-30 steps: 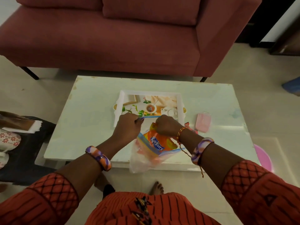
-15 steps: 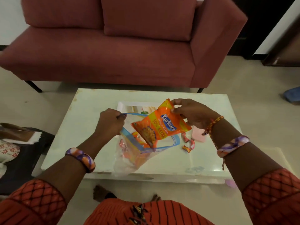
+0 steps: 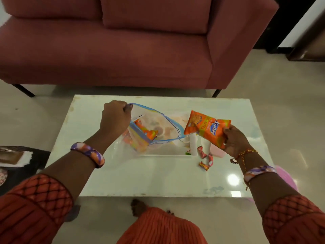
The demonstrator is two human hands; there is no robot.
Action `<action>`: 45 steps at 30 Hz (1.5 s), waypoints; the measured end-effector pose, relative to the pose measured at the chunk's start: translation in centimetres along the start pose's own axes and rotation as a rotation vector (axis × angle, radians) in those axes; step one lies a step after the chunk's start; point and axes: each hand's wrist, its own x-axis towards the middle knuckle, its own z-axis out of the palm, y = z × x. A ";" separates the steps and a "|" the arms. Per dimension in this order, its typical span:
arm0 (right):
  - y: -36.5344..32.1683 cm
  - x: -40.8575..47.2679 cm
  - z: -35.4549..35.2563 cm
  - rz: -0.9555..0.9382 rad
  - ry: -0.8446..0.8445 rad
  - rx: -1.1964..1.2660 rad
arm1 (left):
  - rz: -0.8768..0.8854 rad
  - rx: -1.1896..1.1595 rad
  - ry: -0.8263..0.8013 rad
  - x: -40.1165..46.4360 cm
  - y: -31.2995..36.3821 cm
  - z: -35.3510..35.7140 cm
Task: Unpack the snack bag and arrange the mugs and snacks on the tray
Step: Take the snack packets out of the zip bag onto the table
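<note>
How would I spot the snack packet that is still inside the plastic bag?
On the white low table, the left hand holds open a clear zip bag with a blue rim. Inside lies a small orange snack packet, while its larger orange twin is outside, gripped by the right hand.

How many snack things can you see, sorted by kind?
Orange snack packets: 2, one in the right hand at, one inside the zip bag
Small wrapped candies on the table: 3
Clear zip bags: 1, held open by the left hand
Total: 6
</note>
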 end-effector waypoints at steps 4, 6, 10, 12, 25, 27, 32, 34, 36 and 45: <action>2.6 3.2 1.4 0.004 0.114 -0.169 | 0.026 0.026 -0.067 0.9 -0.8 3.7; 3.6 4.5 2.2 -0.004 0.196 -0.139 | 0.035 0.031 -0.083 1.0 -1.5 5.1; 5.1 6.5 2.8 -0.051 0.308 -0.067 | 0.045 0.027 -0.102 0.7 -2.1 7.0; 5.7 7.0 3.0 -0.075 0.277 -0.125 | 0.060 0.023 -0.136 0.8 -1.7 7.8; 8.6 9.7 3.9 0.021 0.122 -0.808 | 0.012 -0.037 -0.262 -0.6 -0.4 10.4; 9.3 9.7 3.8 -0.009 0.139 -0.800 | 0.015 -0.045 -0.260 -0.7 -0.5 10.3; 9.1 10.4 4.0 -0.080 0.122 -0.871 | 0.025 -0.033 -0.235 -0.5 -0.8 10.3; 8.5 10.8 3.9 -0.089 0.070 -0.927 | 0.028 -0.039 -0.226 -0.4 -0.9 10.3; 8.1 11.1 3.6 -0.080 0.025 -1.001 | 0.034 -0.041 -0.220 -0.4 -1.0 10.3; 7.5 8.3 4.1 -0.242 0.258 -0.949 | -0.007 -0.046 -0.226 -0.9 -1.4 9.9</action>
